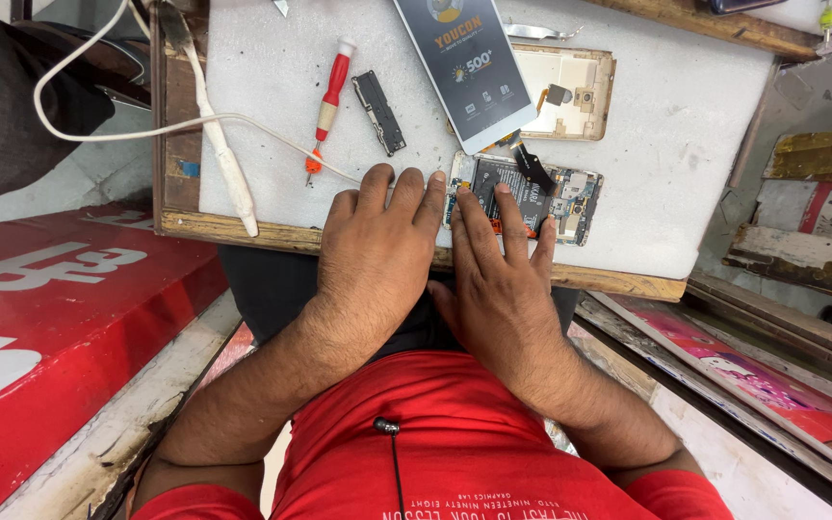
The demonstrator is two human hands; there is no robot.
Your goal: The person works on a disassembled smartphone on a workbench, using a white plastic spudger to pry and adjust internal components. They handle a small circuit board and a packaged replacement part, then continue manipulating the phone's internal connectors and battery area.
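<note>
Fingers of your right hand [498, 289] lie spread and flat across the opened phone body [532, 197], pressing on its dark battery area, so that hand is wide and gripping nothing; it seems to pin the part down so it cannot slide on the pad. Your left hand [377, 255] rests palm down just beside it, fingers together and extended, touching the white work mat [272, 116] at the near edge of the counter [609, 281] and holding nothing either, probably to brace the board on your lap. The phone body sits near the front edge of the mat, its circuit boards exposed at the right end, with a black flex strip standing up from it. Just behind it a white-framed screen panel [464, 63] lies tilted, its glass showing a grey card-like graphic with an orange and white emblem, and it partly overlaps a gold-coloured back cover [580, 91] turned inside up. Left of these lie a small black rectangular module [378, 111] and a red-handled screwdriver [328, 106] with a white cap, set apart within easy reach. A white cable [146, 133] loops across the mat's left side, and a long whitish tool [219, 144] lies along the mat's left edge. To your left stands a large red signboard [50, 318] with big white characters; to your right lean framed panels [753, 376] printed in pink and red.
</note>
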